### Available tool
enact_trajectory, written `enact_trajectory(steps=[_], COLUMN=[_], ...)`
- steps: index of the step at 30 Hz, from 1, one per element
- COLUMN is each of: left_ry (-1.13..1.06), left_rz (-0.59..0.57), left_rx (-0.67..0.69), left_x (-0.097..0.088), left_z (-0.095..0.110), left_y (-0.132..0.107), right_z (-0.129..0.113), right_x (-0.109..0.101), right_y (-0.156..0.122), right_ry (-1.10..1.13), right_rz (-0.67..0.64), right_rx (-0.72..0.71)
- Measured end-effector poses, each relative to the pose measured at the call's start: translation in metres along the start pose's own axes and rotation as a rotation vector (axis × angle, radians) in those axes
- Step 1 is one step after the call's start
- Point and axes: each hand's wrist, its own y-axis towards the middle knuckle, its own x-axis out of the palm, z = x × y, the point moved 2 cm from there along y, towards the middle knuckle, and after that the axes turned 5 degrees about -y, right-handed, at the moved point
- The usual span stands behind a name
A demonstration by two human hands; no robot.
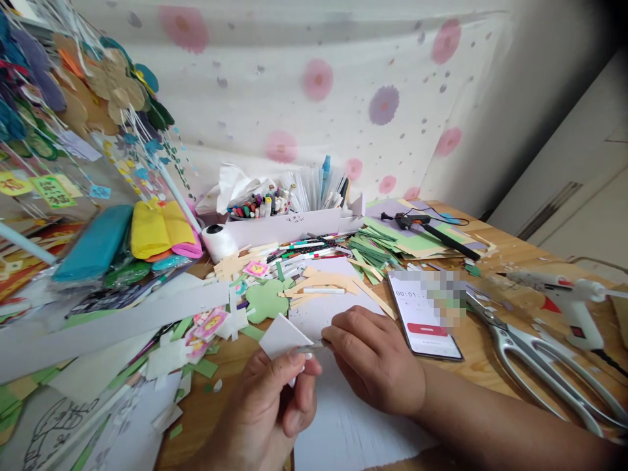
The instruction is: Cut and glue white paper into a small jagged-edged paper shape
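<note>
My left hand (272,392) is closed on a small white piece of card (283,335), pinching it between thumb and fingers so that a corner points up. My right hand (375,360) is closed, fingertips meeting the left thumb. A thin grey metal-looking tool (313,348) runs from my right fingertips across the card's lower edge; its exact kind is hard to make out. Under both hands lies a long white sheet (343,432). Just behind the card rests a green flower-shaped paper cutout (267,299).
Right of my hands lie a phone (426,327), large scissors (530,353) and a white glue gun (564,294). Paper scraps (206,369) cover the left side. A pen box (289,229) stands at the back. Hanging felt ornaments (118,85) fill the upper left.
</note>
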Motion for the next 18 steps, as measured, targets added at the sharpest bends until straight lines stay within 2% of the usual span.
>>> enact_trajectory(steps=[5, 13, 18], left_ry=[-0.117, -0.099, -0.042], left_rz=[-0.040, -0.099, -0.101], left_rx=[-0.081, -0.049, -0.015], left_x=[0.000, 0.000, -0.003], left_z=[0.001, 0.010, 0.014], left_y=[0.001, -0.002, 0.000], right_z=[0.007, 0.023, 0.031], right_x=[0.003, 0.004, 0.002], right_y=[-0.001, -0.003, 0.000], right_ry=[-0.006, 0.086, 0.277], right_rz=[0.000, 0.062, 0.154], right_rx=[-0.020, 0.030, 0.248])
